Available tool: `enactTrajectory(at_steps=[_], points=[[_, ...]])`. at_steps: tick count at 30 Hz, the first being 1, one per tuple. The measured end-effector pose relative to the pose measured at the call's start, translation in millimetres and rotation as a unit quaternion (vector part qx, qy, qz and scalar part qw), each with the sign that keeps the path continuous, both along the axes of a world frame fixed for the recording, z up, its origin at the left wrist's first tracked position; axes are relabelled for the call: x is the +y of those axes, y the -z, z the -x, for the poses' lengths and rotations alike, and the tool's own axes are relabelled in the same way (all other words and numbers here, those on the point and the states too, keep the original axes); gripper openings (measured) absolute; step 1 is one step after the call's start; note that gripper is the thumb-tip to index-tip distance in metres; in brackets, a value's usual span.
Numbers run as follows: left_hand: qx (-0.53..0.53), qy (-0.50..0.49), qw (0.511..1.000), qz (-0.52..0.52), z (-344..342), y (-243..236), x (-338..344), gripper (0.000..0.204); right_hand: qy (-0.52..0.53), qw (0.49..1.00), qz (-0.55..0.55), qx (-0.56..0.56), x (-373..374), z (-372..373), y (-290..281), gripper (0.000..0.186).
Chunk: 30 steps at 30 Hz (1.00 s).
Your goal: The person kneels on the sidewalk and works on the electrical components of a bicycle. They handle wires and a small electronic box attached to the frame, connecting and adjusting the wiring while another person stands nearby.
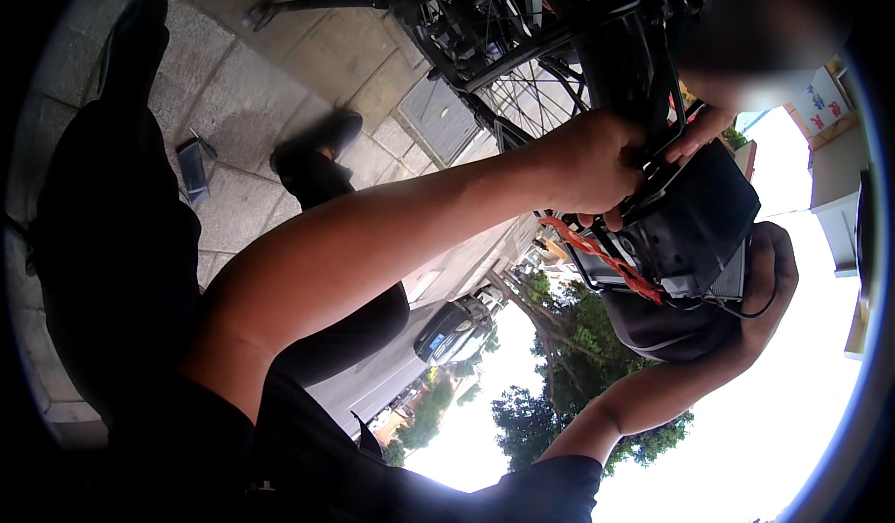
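My left hand (pixel 604 161) is closed in a fist by the dark metal bars of a bicycle's rear rack (pixel 664 131); what its fingers hold is hidden. Just beyond it is a black box (pixel 699 220) with a thin black cable. My right hand (pixel 772 257) curls round the outer end of this box, fingers bent against it. A twisted orange-red cord (pixel 606 254) runs along the box's side. Below it lies a dark padded saddle (pixel 657 325). Another person's hand (pixel 701 133) reaches to the bars close to my left fist.
The bicycle's spoked wheel (pixel 550 99) and kickstand (pixel 322 4) stand at the top. A small dark flat object (pixel 193 171) lies on the paving (pixel 233 103) near my shoes. A parked car (pixel 454 332) and a tree (pixel 569 364) are farther off. Another person's blurred head is at upper right.
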<state>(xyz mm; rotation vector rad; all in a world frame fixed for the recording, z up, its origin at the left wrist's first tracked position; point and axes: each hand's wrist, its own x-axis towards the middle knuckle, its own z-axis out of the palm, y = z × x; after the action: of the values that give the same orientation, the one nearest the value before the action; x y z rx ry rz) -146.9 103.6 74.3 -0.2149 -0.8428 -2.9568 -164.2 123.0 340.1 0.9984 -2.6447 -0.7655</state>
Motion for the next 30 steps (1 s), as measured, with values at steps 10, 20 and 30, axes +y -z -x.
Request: enactTrajectory(at_steps=[10,20,30], points=[[0.097,0.019,0.985,0.139,2,0,-31,0.026,-0.022,0.999,-0.041,-0.006,-1,-1,6,0.024],[0.072,-0.061,0.987,0.127,9,11,5,0.025,-0.039,0.996,-0.080,-0.008,-5,-5,9,0.023],[0.059,-0.145,0.981,0.114,0,8,-1,0.035,-0.031,0.995,-0.093,-0.011,-4,-9,10,0.021]])
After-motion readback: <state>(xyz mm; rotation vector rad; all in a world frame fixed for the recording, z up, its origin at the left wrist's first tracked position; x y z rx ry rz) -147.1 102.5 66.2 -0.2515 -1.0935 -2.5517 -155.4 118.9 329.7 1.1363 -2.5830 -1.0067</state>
